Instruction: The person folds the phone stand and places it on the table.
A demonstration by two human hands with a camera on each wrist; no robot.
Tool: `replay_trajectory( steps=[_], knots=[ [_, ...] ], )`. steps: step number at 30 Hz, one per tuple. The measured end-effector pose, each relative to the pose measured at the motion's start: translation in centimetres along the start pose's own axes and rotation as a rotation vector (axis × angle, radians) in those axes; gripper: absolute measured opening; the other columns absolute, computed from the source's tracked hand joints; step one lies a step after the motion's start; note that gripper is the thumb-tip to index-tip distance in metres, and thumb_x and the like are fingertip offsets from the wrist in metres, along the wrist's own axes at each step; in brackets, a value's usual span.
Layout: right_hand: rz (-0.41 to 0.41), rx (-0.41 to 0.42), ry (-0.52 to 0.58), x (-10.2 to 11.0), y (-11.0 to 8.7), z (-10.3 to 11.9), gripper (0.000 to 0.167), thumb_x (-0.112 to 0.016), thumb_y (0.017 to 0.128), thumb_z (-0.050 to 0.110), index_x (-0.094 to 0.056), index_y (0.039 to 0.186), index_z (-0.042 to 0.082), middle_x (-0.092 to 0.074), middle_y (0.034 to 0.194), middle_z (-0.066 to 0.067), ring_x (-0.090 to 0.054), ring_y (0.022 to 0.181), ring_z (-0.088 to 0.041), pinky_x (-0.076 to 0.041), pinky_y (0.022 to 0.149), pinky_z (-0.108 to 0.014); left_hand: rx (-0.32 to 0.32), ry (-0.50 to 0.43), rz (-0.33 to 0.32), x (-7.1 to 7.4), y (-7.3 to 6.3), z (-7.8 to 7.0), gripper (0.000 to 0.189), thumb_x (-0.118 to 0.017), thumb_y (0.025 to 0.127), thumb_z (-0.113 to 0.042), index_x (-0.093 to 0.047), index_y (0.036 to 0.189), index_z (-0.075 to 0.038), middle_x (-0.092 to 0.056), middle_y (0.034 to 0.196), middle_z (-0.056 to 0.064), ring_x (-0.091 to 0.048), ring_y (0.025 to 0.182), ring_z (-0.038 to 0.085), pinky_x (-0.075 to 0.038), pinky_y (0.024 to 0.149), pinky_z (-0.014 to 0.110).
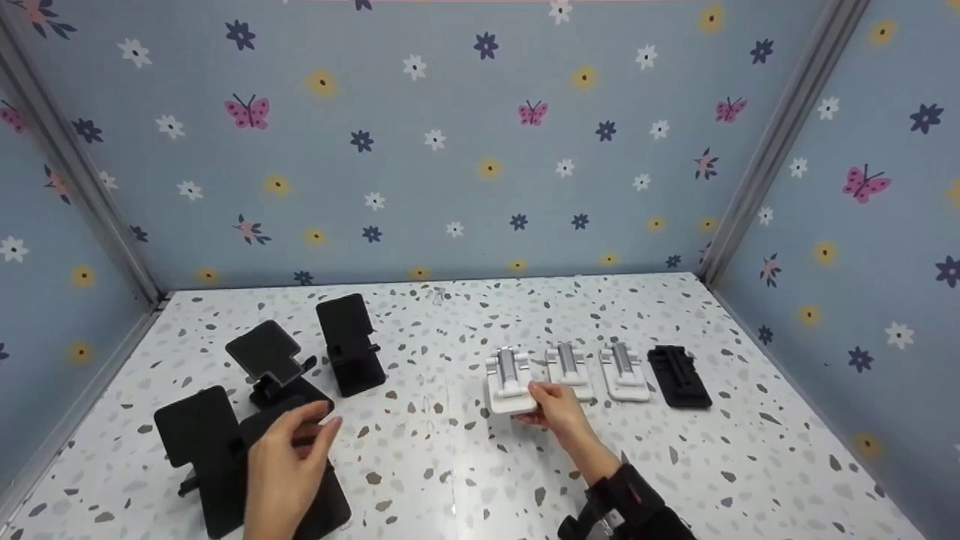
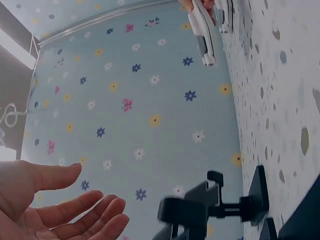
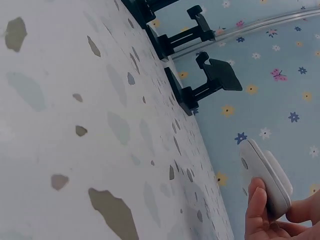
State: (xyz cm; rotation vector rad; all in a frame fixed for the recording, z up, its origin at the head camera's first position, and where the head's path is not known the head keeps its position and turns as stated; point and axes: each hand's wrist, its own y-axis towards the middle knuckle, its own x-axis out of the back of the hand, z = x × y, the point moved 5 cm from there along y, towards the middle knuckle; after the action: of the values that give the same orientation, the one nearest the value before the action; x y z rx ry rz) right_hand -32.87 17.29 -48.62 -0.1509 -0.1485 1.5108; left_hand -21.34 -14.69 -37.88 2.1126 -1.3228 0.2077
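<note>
Head view: grips a folded white stand (image 1: 508,379) by its near right corner with the fingers of the right hand (image 1: 559,411), with its long axis toward the patterned back wall (image 1: 427,112), forward and left of those fingers, farther from the left hand (image 1: 289,461). Besides that one, counts two white stands (image 1: 570,371) (image 1: 624,373), one folded black stand (image 1: 679,377) and apparently four unfolded black stands (image 1: 345,337) (image 1: 264,352) (image 1: 195,427) (image 1: 330,502) on the worktop (image 1: 442,480). Left wrist view: holds nothing, fingers loosely extended. Right wrist view: pinches the folded white stand, tilted, between thumb and fingers.
</note>
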Motion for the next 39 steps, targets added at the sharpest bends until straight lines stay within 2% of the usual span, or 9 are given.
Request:
replay_trajectory(
  steps=[6,9,12,16,19,24,30,35,39],
  knots=[
    [-0.032,-0.053,-0.005,-0.1,1.3,-0.4,0.037,-0.042,0.094,0.009,-0.042,0.119,-0.017,-0.061,0.086,-0.018,-0.06,0.063,-0.017,-0.053,0.06,-0.028,0.063,0.082,-0.091,3.2,-0.1,2.0,0.026,-0.066,0.079,-0.01,-0.062,0.102,0.002,-0.057,0.101,0.016,-0.057,0.086,0.023,-0.035,0.058,-0.003],
    [-0.046,-0.071,-0.008,-0.2,1.8,-0.5,0.036,-0.042,0.094,0.009,-0.042,0.12,-0.016,-0.06,0.089,-0.019,-0.06,0.064,-0.017,-0.053,0.06,-0.028,0.097,0.125,-0.092,3.9,0.0,2.9,0.03,-0.065,0.08,-0.012,-0.059,0.105,0.003,-0.052,0.107,0.019,-0.052,0.092,0.03,-0.035,0.059,0.0],
    [-0.078,-0.088,-0.033,-0.1,2.4,-0.6,0.035,-0.042,0.094,0.009,-0.044,0.119,-0.015,-0.06,0.09,-0.019,-0.06,0.064,-0.016,-0.053,0.059,-0.028,0.14,0.168,-0.054,4.1,0.0,3.7,0.037,-0.063,0.081,-0.013,-0.052,0.112,0.007,-0.045,0.114,0.024,-0.046,0.098,0.034,-0.046,0.072,0.021],
    [-0.13,-0.116,-0.088,0.0,3.0,-0.8,0.034,-0.044,0.093,0.011,-0.046,0.118,-0.013,-0.061,0.092,-0.019,-0.06,0.064,-0.016,-0.053,0.059,-0.027,0.216,0.234,0.052,3.7,0.2,5.1,0.053,-0.061,0.082,-0.016,-0.04,0.121,0.013,-0.035,0.119,0.031,-0.039,0.104,0.041,-0.034,0.086,0.052],
    [-0.147,-0.123,-0.107,0.0,3.3,-0.8,0.034,-0.044,0.093,0.011,-0.045,0.118,-0.013,-0.06,0.094,-0.021,-0.061,0.064,-0.017,-0.053,0.059,-0.027,0.264,0.254,0.139,3.3,0.5,6.1,0.064,-0.06,0.084,-0.02,-0.029,0.127,0.016,-0.035,0.118,0.033,-0.04,0.104,0.044,-0.031,0.088,0.053],
    [-0.161,-0.123,-0.125,-0.1,3.9,-1.0,0.034,-0.044,0.093,0.01,-0.045,0.116,-0.014,-0.059,0.095,-0.022,-0.06,0.062,-0.016,-0.053,0.059,-0.027,0.342,0.23,0.222,3.1,0.8,7.3,0.075,-0.056,0.085,-0.028,-0.017,0.131,0.016,-0.039,0.116,0.035,-0.047,0.099,0.045,-0.038,0.083,0.052],
    [-0.19,-0.109,-0.173,0.1,4.3,-1.2,0.033,-0.046,0.092,0.01,-0.047,0.114,-0.014,-0.06,0.091,-0.022,-0.059,0.057,-0.014,-0.053,0.054,-0.025,0.4,0.136,0.322,2.9,1.0,8.6,0.068,-0.056,0.087,-0.026,-0.024,0.124,0.022,-0.047,0.106,0.038,-0.061,0.08,0.032,-0.053,0.063,0.032],
    [-0.218,-0.064,-0.232,0.6,4.3,-1.0,0.031,-0.051,0.088,0.01,-0.051,0.109,-0.013,-0.058,0.091,-0.022,-0.058,0.053,-0.014,-0.052,0.05,-0.025,0.422,-0.011,0.257,3.0,0.9,9.0,0.052,-0.057,0.084,-0.007,-0.031,0.118,0.023,-0.06,0.085,0.028,-0.063,0.057,0.017,-0.053,0.053,0.027],
    [-0.231,-0.044,-0.299,0.9,4.1,-0.7,0.028,-0.054,0.086,0.009,-0.054,0.103,-0.013,-0.058,0.089,-0.021,-0.059,0.049,-0.015,-0.052,0.05,-0.026,0.456,-0.112,0.207,3.0,0.8,9.0,0.047,-0.057,0.082,0.001,-0.034,0.116,0.023,-0.063,0.078,0.018,-0.062,0.053,0.014,-0.053,0.052,0.027]
  ],
)
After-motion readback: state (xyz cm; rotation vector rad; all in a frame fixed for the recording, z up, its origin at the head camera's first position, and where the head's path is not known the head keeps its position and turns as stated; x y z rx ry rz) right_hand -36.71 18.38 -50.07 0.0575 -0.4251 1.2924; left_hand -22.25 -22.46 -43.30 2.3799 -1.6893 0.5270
